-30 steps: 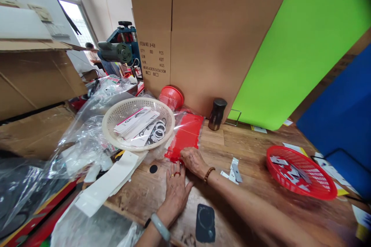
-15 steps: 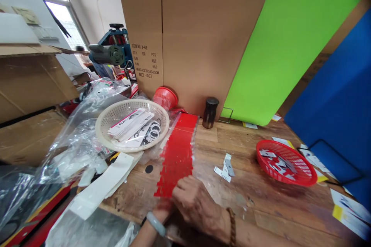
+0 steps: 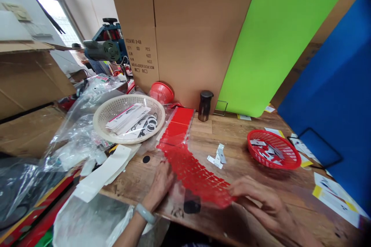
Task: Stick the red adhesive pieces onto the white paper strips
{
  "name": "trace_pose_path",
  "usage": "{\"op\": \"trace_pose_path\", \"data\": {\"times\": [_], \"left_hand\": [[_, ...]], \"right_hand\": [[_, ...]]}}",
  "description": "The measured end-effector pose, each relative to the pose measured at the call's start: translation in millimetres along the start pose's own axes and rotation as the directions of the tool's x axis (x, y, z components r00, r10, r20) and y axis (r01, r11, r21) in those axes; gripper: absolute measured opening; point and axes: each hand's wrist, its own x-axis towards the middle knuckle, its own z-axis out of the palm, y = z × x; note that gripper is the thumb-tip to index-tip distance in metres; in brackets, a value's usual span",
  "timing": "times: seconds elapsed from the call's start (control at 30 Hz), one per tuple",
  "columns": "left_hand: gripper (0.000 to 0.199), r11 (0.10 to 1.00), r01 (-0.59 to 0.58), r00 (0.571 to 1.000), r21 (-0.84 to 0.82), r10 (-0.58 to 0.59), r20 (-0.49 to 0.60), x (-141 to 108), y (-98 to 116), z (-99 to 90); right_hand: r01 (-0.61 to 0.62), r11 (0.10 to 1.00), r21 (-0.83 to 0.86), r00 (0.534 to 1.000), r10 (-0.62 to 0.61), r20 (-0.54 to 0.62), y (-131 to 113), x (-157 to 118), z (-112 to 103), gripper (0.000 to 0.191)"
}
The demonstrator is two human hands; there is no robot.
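Observation:
A long red sheet of small pieces on clear film point(image 3: 191, 170) runs from the back of the wooden table toward me and bends to the right. My right hand point(image 3: 257, 200) pinches its near right end between thumb and fingers, somewhat blurred. At the sheet's left edge is my left hand point(image 3: 162, 181), its fingers closed against the film; what they hold, if anything, is hidden. Several small white and grey labels point(image 3: 218, 157) lie right of the sheet. Another part of the red sheet point(image 3: 178, 123) lies flat behind.
A cream basket point(image 3: 100, 125) with cards and rings stands at left, a red basket point(image 3: 294, 154) with labels at right. A dark bottle point(image 3: 205, 106) stands by the cardboard point(image 3: 199, 38). White strips point(image 3: 101, 177) and plastic bags point(image 3: 87, 131) lie left.
My hands have moved apart, the right one to the right with the sheet's end. The near part of the sheet now swings right. The view has shifted slightly.

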Motion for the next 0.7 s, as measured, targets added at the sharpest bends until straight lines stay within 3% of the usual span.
{"op": "trace_pose_path", "data": {"times": [0.13, 0.23, 0.3, 0.5, 0.7], "left_hand": [[0.041, 0.945, 0.209, 0.967, -0.253, -0.238, -0.088, 0, 1, -5.5], [0.050, 0.839, 0.343, 0.928, -0.423, -0.373, 0.014, 1, 3, -5.0], [0.044, 0.787, 0.403, 0.905, -0.467, -0.419, 0.075, 5, 6, -1.0], [0.034, 0.838, 0.412, 0.910, -0.358, -0.402, 0.105, 27, 12, 18.9], [0.021, 0.927, 0.337, 0.940, -0.165, -0.322, 0.109, 35, 14, 26.4]], "right_hand": [[-0.110, 0.994, -0.018, 0.993, 0.111, 0.029, 20, -41, -20, 0.012], [-0.201, 0.976, -0.080, 0.979, 0.202, 0.006, 33, -67, -22, 0.018], [-0.240, 0.964, -0.113, 0.970, 0.244, 0.017, 39, -80, -18, 0.024], [-0.280, 0.948, -0.154, 0.956, 0.289, 0.041, 51, -97, -5, 0.028], [-0.303, 0.945, -0.127, 0.952, 0.307, 0.017, 64, -107, -4, 0.033]]}}
